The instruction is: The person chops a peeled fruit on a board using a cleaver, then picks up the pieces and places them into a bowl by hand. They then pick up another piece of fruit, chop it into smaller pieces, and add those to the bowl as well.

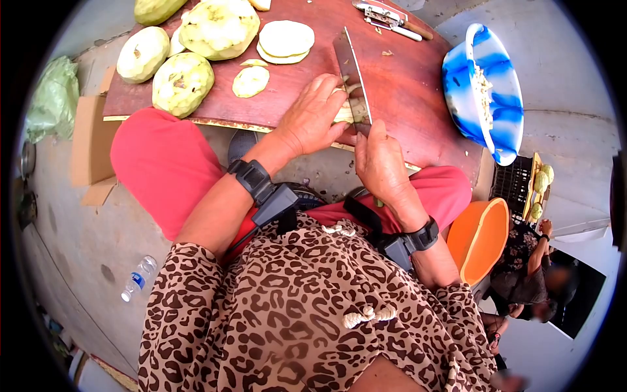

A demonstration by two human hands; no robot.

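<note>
My right hand (380,160) is wrapped round the handle of a broad-bladed kitchen knife (353,72), its blade upright over the red wooden table (405,85). Directly left of the blade, my left hand (312,112) presses down with bent fingers on pale cut vegetable pieces (342,112), mostly hidden under it. To the left lie a small round slice (251,81) and a stack of larger pale slices (285,40). Whole peeled pale-green vegetables (219,27) cluster at the table's left end, one of them (183,85) near the front edge.
A peeler (392,19) and other small tools lie at the back right. A blue-and-white basin (460,85) holds pale shreds. On my right are an orange tub (477,238), a black crate (511,186) and another person (526,277). A cardboard box (91,140) and plastic bottle (139,277) are left.
</note>
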